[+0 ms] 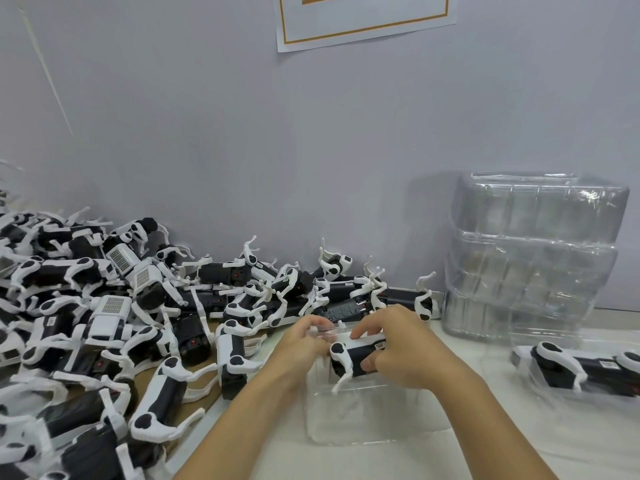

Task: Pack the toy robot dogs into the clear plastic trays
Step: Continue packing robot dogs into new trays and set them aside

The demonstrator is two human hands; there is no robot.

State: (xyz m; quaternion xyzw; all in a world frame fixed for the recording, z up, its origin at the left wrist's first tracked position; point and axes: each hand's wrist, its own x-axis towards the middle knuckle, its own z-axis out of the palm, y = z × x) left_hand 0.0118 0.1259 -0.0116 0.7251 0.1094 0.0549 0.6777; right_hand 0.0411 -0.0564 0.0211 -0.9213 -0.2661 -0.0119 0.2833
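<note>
a heap of toy robot dogs (104, 323) covers the left of the table (502, 445), far too tangled to count; dozens, at a guess. their thin white legs interlock, so pulling one out could drag others off the edge.

at centre, the left hand (304, 341) has its fingers curled on the far rim of one clear plastic tray (353, 420) lying open in front of the person. the right hand (398, 351) grips one toy dog (353, 358), fingers over its back and thumb on its side, holding it at the tray's far end with one leg hanging down into it. the risk here: the splayed legs may catch on the tray wall and bend if the body is pressed down, or the light tray may skid if the left hand slips.

to the right, a stack of empty trays (533, 258) stands against the wall, about three bundles; single trays cannot be counted. one packed dog (585, 368) lies in its tray at the right edge.
</note>
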